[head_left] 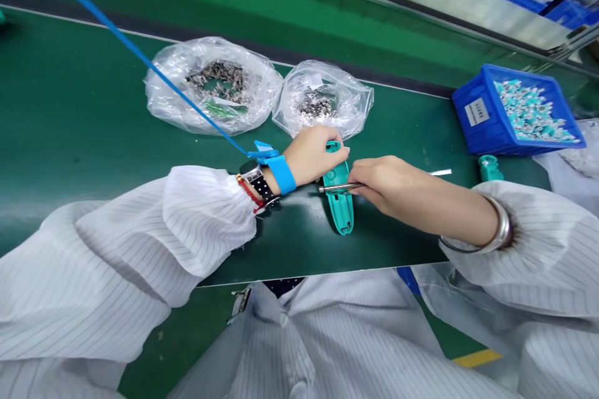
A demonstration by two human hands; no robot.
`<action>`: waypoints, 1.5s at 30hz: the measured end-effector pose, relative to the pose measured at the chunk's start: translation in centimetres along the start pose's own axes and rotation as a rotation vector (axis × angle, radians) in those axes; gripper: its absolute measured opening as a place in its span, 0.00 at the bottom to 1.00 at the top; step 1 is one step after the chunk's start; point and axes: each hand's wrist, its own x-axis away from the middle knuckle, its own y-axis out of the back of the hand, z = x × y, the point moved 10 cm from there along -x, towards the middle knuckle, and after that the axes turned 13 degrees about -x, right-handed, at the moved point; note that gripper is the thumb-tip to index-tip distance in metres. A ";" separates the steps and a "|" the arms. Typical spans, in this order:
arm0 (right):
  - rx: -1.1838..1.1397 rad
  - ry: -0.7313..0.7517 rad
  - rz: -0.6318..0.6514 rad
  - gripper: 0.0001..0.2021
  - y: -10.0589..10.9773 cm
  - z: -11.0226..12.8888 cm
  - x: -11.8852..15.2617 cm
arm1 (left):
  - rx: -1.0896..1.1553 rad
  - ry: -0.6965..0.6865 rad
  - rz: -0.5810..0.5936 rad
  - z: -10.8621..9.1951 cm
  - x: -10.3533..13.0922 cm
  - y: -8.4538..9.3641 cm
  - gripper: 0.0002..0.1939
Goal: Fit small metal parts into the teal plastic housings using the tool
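A teal plastic shell (341, 206) lies with its hollow inside up on the green table (402, 131), its long side running away from me. My left hand (313, 151) holds its far end, fingers bent over the rim. In my right hand (377, 182) is a thin metal rod-like tool (333, 187), gripped between thumb and fingers. The tool lies level across the middle of the shell, its tip just past the left edge. Whether it touches the shell, I cannot tell. A blue strap (282, 174) circles my left wrist.
Two clear plastic bags (163, 96) (358, 103) of small metal parts lie beyond my hands. A blue bin (472, 115) of teal-and-white parts stands at right, a teal piece (489, 168) before it. A blue cord (182, 96) runs from my left wrist to the upper left.
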 end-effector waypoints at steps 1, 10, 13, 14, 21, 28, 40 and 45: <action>0.036 0.007 0.008 0.07 0.0 0.0 -0.1 | -0.004 0.001 0.002 0.0 0.0 0.0 0.09; 0.375 -0.106 0.154 0.12 -0.7 1.7 -0.3 | 0.007 0.032 0.029 -0.1 0.2 0.1 0.09; 0.468 -0.154 0.204 0.13 -0.9 2.8 -0.6 | 0.013 0.037 0.045 -0.1 0.2 0.0 0.09; 0.486 -0.147 0.201 0.13 -0.9 3.1 -0.7 | 0.013 0.034 0.042 -0.1 0.2 0.0 0.09; 0.568 -0.104 0.196 0.16 -1.8 4.0 -1.1 | 0.035 0.037 0.042 -0.1 0.2 0.0 0.09; 0.679 -0.051 0.096 0.17 -2.7 5.3 -1.6 | 0.059 0.033 0.042 0.2 -0.2 -0.3 0.09; -0.195 -0.075 -0.280 0.09 4.1 -0.5 1.1 | 0.078 0.034 0.049 0.0 0.0 -0.2 0.08; -0.916 -0.077 -0.926 0.22 6.7 -0.7 6.3 | 0.111 0.056 0.064 0.3 0.0 -0.4 0.09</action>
